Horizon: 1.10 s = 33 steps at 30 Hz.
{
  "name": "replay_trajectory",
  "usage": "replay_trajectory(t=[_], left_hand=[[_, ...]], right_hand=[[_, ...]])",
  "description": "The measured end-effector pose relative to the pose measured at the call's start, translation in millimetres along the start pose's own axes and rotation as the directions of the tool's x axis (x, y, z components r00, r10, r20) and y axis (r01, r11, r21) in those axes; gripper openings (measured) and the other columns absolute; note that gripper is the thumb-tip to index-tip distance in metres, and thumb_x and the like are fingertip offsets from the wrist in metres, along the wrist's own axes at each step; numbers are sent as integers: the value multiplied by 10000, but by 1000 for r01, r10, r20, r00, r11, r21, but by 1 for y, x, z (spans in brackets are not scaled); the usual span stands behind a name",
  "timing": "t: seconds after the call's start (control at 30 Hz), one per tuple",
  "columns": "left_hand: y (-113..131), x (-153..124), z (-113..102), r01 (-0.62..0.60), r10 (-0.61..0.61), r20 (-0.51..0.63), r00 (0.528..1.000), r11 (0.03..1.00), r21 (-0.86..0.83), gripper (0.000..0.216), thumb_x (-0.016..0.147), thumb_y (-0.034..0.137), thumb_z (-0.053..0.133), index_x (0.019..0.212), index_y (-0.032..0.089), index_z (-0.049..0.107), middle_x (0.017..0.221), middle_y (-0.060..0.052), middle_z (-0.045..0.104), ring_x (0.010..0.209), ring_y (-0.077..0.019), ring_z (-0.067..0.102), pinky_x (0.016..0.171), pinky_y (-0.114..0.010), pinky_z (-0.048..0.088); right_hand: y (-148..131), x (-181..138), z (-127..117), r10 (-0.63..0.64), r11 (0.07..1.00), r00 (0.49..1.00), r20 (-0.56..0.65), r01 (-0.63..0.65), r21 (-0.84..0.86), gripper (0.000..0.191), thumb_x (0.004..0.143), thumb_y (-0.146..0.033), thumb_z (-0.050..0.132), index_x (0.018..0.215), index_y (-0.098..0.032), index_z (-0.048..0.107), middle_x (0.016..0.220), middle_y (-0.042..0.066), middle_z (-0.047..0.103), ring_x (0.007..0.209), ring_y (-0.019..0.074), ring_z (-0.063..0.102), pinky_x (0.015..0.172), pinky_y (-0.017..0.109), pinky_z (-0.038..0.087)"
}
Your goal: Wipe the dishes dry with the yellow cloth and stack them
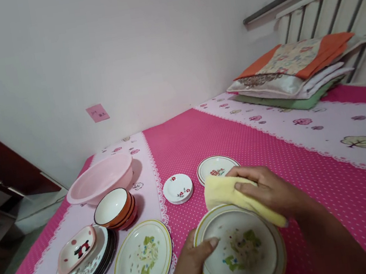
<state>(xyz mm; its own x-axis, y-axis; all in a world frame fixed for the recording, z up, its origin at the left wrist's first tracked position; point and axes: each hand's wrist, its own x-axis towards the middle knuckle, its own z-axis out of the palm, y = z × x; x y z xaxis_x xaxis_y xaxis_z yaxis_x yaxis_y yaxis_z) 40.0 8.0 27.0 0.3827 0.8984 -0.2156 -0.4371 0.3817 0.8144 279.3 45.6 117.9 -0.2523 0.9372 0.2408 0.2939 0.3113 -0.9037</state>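
My left hand (190,270) grips the near-left rim of a cream plate (243,252) with a green leaf pattern, thumb lying on its face. My right hand (268,190) presses a folded yellow cloth (226,192) against the plate's far rim. The plate is held just above the pink bedcover.
A matching plate (143,261) lies to the left. Beyond it are stacked orange bowls (115,209), a pink basin (99,178), a plate stack topped by a small pink dish (77,248), small white saucers (178,188) and another plate (214,167). Folded pillows (294,73) sit far right.
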Motion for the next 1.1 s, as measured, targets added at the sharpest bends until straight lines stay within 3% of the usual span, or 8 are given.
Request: replay_trajectory(t=[0.2, 0.4, 0.57, 0.77, 0.87, 0.97, 1.1], left_hand=[[-5, 1, -4, -5, 5, -54, 999, 1000, -5, 379, 713, 246, 881, 1059, 138, 768, 1025, -148, 807, 1019, -353, 747, 961, -484, 562], [-1, 2, -2, -16, 8, -89, 996, 996, -83, 594, 711, 199, 877, 1272, 136, 693, 1026, -161, 807, 1058, -368, 739, 990, -503, 552], [5, 2, -3, -42, 15, -195, 981, 989, -139, 668, 697, 147, 873, 1325, 92, 650, 980, -180, 809, 1054, -384, 738, 986, -517, 565], [17, 5, -8, -141, 39, -377, 926, 958, -248, 485, 776, 58, 767, 1250, 17, 675, 962, -210, 802, 1007, -377, 752, 974, -517, 585], [22, 8, -9, -246, 73, -522, 850, 931, -271, 445, 823, 29, 703, 1263, -17, 649, 929, -209, 802, 959, -351, 768, 964, -499, 594], [25, 11, -9, -361, 111, -626, 772, 887, -289, 471, 865, 29, 649, 1332, -11, 602, 942, -191, 806, 922, -316, 780, 968, -480, 595], [26, 13, -6, -457, 164, -637, 753, 827, -328, 488, 916, 98, 622, 1402, 96, 589, 1062, -147, 803, 1021, -296, 760, 1003, -462, 577]], right_hand=[[1, 2, 12, 132, 983, 973, 188, -152, 99, 254, 801, -394, 697, 958, -194, 678, 842, 10, 695, 734, 195, 647, 609, 257, 486], [14, 5, 16, 115, 993, 983, 141, -118, 14, 380, 755, -332, 753, 1110, -195, 733, 947, 44, 760, 816, 233, 700, 691, 302, 550], [15, 6, 14, 155, 978, 982, 112, -169, 120, 424, 776, -353, 744, 1156, -165, 726, 891, 56, 766, 736, 230, 707, 582, 277, 538], [20, 13, 26, 228, 927, 971, 73, -239, 288, 479, 810, -391, 741, 1215, -154, 645, 809, 29, 741, 578, 166, 665, 466, 228, 481], [26, 19, 40, 269, 900, 963, 28, -262, 347, 495, 815, -487, 735, 1160, -149, 630, 730, 12, 715, 481, 148, 613, 412, 230, 450], [33, 25, 58, 254, 864, 967, -10, -222, 452, 499, 785, -531, 765, 1074, -146, 636, 779, 32, 734, 591, 173, 670, 498, 254, 511], [39, 30, 84, 279, 791, 960, 2, -231, 567, 530, 775, -565, 778, 1059, -135, 656, 845, 69, 771, 713, 225, 730, 617, 308, 571]])
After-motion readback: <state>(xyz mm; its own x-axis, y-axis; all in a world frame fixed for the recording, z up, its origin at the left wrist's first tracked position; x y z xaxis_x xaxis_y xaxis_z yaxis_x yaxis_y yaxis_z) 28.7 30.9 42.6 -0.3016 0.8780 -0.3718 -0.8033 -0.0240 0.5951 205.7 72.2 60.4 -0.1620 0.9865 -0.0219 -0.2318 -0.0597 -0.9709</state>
